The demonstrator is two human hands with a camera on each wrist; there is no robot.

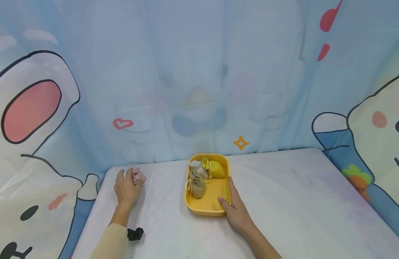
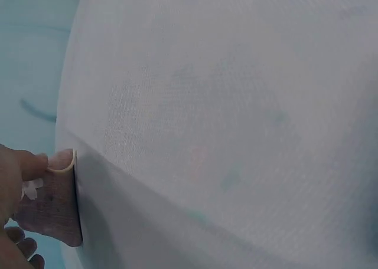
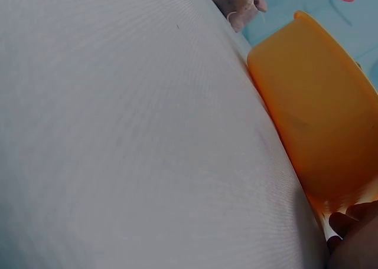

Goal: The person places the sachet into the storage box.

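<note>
Near the left back part of the table, my left hand (image 1: 126,190) pinches a small pink drawstring pouch (image 1: 140,176). The left wrist view has the pouch (image 2: 50,207) standing on the cloth, thumb and fingers about its gathered neck. My right hand (image 1: 239,212) grips the near right side of a yellow plastic tray (image 1: 213,202), thumb over the rim and fingers outside. Inside lie a light grey pouch (image 1: 199,169), a yellow-green pouch (image 1: 217,170) and a tan drawstring pouch (image 1: 197,187). In the right wrist view the tray's outer wall (image 3: 313,104) hides what is inside.
A pale cloth covers the table (image 1: 283,201). Right behind its back edge hangs a light blue printed curtain (image 1: 199,72). A black strap end (image 1: 135,234) sticks out beside the left wrist.
</note>
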